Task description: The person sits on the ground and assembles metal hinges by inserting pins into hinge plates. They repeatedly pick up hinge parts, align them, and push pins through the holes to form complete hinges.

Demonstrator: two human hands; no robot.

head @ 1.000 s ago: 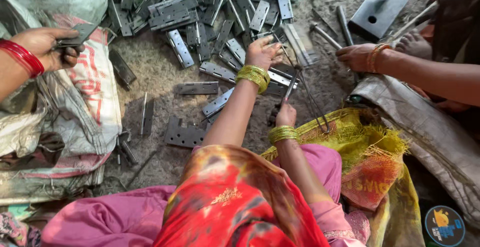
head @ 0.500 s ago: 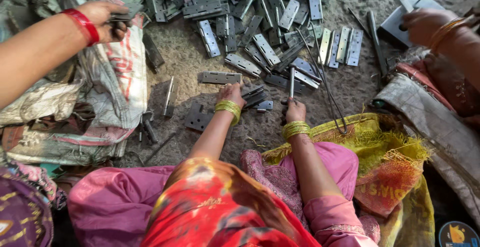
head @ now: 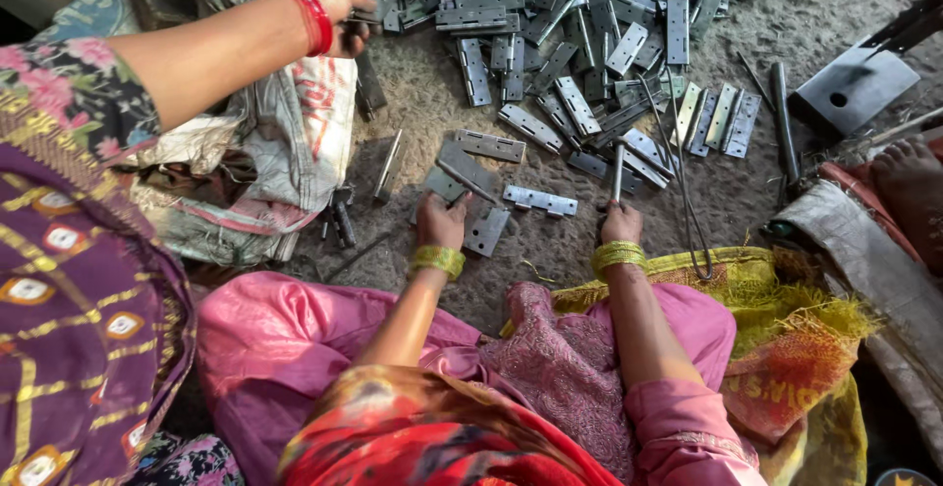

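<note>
My left hand (head: 442, 221) rests on the ground and grips a flat grey metal hinge (head: 470, 173) that lies just ahead of my knees; another hinge leaf (head: 486, 232) touches it on the right. My right hand (head: 621, 223) is closed around a thin metal rod (head: 617, 173) that points away from me. Both wrists wear yellow-green bangles. A loose hinge plate (head: 540, 200) lies between the two hands. A large heap of similar hinges (head: 580, 44) spreads over the ground beyond them.
Another person's arm with red bangles (head: 314, 19) reaches in from the left over woven sacks (head: 265, 152). A square metal block with a hole (head: 855, 88) and a bare foot (head: 909, 176) are at the right. Yellow cloth (head: 786, 348) covers my right side.
My left hand has drawn back from the heap toward my knees and now holds a hinge. My right hand stays low on the rod. The other person's right-side arm has left the view.
</note>
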